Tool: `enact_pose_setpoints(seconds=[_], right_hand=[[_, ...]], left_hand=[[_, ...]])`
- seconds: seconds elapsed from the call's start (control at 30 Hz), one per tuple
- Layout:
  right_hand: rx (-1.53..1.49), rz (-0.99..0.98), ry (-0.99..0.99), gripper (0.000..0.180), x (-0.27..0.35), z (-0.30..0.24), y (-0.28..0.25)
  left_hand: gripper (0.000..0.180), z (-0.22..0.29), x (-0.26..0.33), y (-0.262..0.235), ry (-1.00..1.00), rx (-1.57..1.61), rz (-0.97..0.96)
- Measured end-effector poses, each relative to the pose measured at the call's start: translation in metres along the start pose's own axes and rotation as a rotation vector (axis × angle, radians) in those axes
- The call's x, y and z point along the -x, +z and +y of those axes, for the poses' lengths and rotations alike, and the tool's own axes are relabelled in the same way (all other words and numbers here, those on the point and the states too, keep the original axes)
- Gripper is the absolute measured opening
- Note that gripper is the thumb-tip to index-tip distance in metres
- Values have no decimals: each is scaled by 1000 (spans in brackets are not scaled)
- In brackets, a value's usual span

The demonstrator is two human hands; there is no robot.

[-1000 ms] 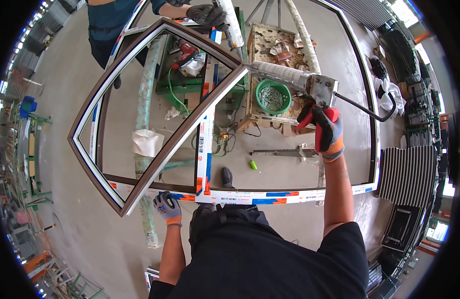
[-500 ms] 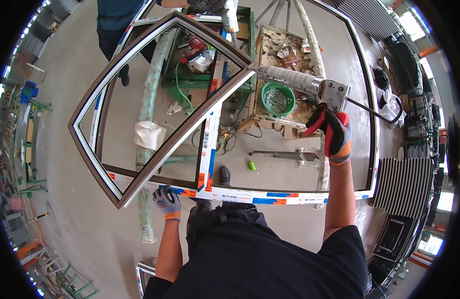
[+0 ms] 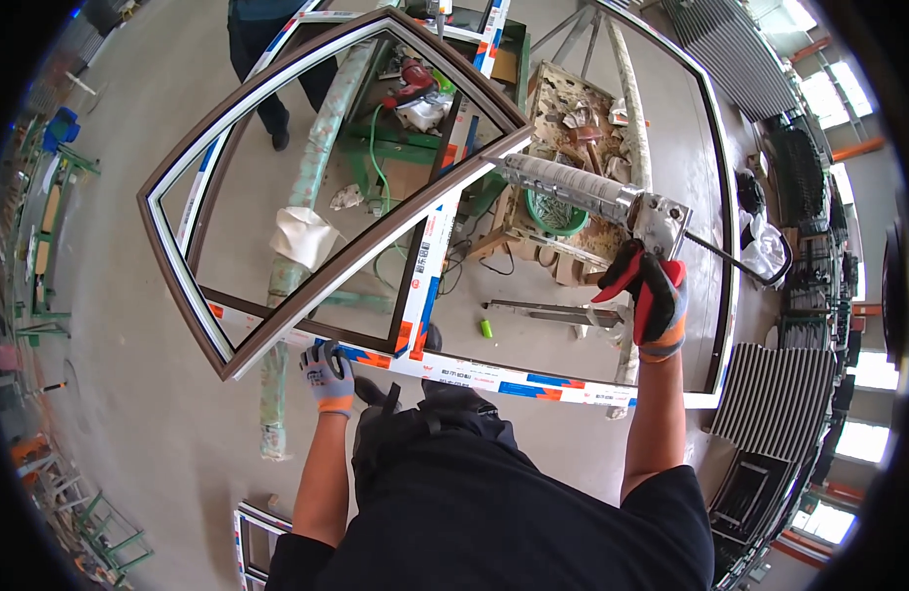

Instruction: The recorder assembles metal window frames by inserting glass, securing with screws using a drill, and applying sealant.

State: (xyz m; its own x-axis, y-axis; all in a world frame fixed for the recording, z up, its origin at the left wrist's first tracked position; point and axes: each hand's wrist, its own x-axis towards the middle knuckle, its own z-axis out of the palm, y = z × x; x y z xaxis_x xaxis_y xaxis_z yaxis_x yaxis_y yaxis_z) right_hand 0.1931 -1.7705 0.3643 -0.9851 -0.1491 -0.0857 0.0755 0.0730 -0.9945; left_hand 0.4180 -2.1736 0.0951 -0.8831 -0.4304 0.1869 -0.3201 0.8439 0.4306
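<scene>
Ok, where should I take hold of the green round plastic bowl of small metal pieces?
Probably pinch the green round plastic bowl at its near rim, coming from the person's side: that curved edge shows uncovered, while the silver metal caulking gun crosses its far part in this view.

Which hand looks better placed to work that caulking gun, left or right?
Probably the right hand: it grips the caulking gun, its nozzle near the brown frame. The left hand is at the near edge of the large frame, away from the gun.
</scene>
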Motion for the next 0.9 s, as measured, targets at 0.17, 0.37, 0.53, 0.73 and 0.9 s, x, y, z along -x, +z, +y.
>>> enact_pose_setpoints(seconds=[0.17, 0.37, 0.53, 0.73, 0.9], right_hand=[[31, -61, -5, 39, 35, -3, 36], [-60, 83, 16, 30, 84, -11, 96], [-72, 23, 37, 31, 123, -8, 138], [-7, -116, 10, 40, 168, -2, 176], [-47, -119, 15, 37, 202, -8, 219]], left_hand=[[27, -6, 8, -14, -42, 92, -34], [25, -21, 32, -43, 23, 318, -47], [23, -48, 67, -47, 45, 331, -29], [23, -75, 101, -53, 0, 326, -28], [23, -96, 122, -53, -87, 343, -53]])
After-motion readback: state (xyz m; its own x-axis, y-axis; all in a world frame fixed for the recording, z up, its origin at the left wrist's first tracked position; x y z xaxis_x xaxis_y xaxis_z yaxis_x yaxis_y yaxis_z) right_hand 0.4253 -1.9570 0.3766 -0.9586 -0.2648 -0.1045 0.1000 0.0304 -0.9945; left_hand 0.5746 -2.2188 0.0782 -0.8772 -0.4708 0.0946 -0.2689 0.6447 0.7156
